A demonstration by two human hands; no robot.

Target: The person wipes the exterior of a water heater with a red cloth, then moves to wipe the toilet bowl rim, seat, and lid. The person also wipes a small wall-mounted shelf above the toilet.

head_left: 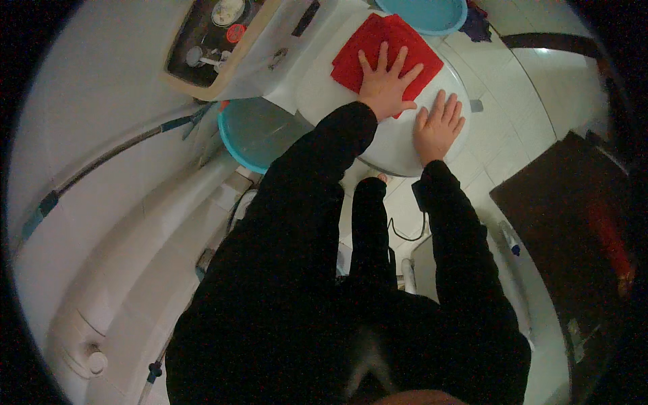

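A folded red cloth (358, 66) lies on the closed white toilet lid (324, 94). My left hand (386, 88) presses flat on the cloth with its fingers spread wide. To the right of it, my right hand (437, 129) rests palm down on the bare lid near its edge, fingers stretched out and slightly apart, clear of the cloth. Neither hand grips anything.
The uncovered toilet tank (223, 88) stands at upper left, its inner parts showing. A blue-rimmed basin (260, 135) sits below it, and a light blue basin (428, 15) at the top beside dark fabric (476, 23). A dark brown panel (560, 209) stands at right.
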